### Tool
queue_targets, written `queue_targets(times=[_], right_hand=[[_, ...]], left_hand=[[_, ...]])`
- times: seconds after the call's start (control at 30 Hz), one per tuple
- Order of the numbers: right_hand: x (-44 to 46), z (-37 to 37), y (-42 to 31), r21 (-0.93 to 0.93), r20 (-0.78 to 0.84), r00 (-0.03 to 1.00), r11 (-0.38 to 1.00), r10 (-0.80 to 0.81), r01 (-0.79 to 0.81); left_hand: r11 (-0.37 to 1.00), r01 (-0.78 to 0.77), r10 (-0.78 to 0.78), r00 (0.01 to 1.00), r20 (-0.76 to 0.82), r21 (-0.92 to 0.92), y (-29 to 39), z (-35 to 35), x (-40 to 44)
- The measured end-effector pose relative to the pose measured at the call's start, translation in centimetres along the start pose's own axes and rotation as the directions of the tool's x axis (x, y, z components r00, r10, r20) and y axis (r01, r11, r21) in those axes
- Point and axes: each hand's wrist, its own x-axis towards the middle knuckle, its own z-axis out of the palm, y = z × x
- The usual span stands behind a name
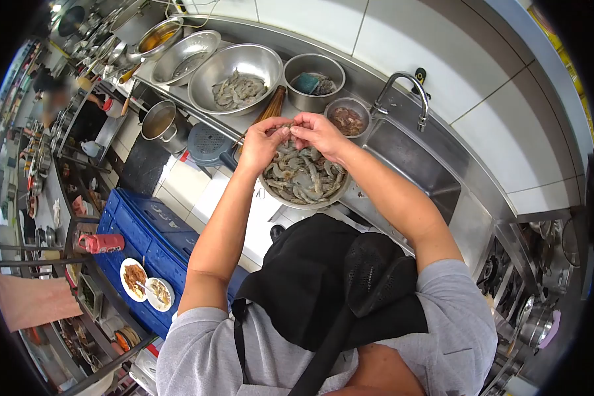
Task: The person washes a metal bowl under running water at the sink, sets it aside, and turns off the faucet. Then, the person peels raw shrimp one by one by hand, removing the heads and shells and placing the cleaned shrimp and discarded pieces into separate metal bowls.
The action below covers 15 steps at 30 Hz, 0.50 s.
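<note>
My left hand [263, 144] and my right hand [321, 137] meet fingertip to fingertip, both pinching a small raw shrimp [288, 129] that their fingers partly cover. Just beneath them is a wide bowl [305, 206] heaped with grey, unpeeled raw shrimp [303, 177]. Beyond my hands, a large steel bowl [208, 78] holds a pile of paler shrimp [239, 91], which look peeled. Near my right wrist stands a small metal bowl [366, 119] with brownish-pink scraps [347, 121] inside.
A steel sink [416, 173] with a curved faucet [402, 78] lies to the right. Behind are a deep pot [315, 65] and a bundle of thin sticks [275, 102]. A blue cooler [135, 224] at left carries two food plates [133, 280] and a red can-like container [104, 243]. Another person works far left.
</note>
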Motion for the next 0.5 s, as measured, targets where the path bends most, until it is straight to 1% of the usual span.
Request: queue_targets(times=[0.1, 0.17, 0.3, 0.37, 0.4, 0.47, 0.5], right_hand=[[0.0, 0.6, -0.2, 0.015, 0.030, 0.999, 1.000, 0.026, -0.026], [0.0, 0.7, -0.2, -0.023, 0.048, 0.998, 0.999, 0.047, -0.046], [0.2, 0.6, -0.5, -0.038, 0.031, 0.998, 0.998, 0.048, -0.047], [0.4, 0.4, -0.4, -0.102, -0.013, 1.000, 0.995, -0.006, 0.004], [0.3, 0.6, -0.7, -0.101, -0.010, 1.000, 0.995, -0.005, 0.004], [0.1, 0.9, -1.1, -0.349, -0.064, 0.996, 0.936, -0.066, 0.040], [0.1, 0.9, -1.2, -0.347, -0.062, 0.996, 0.937, -0.066, 0.040]], left_hand=[[0.998, -0.011, 0.012, 1.000, -0.006, 0.056, 0.3, -0.7, 0.0], [0.994, -0.015, 0.014, 1.000, 0.004, 0.113, 0.6, -0.8, 0.0], [0.995, -0.006, 0.006, 1.000, 0.003, 0.095, 0.9, -0.7, -0.1], [0.994, -0.029, 0.029, 1.000, 0.007, 0.105, 1.1, -0.6, -0.3], [0.994, -0.029, 0.028, 1.000, 0.005, 0.106, 0.8, -0.6, -0.3], [0.976, -0.004, 0.007, 1.000, -0.013, 0.216, 0.1, -0.6, -0.2], [0.976, -0.002, 0.006, 1.000, -0.014, 0.218, 0.2, -0.4, -0.2]])
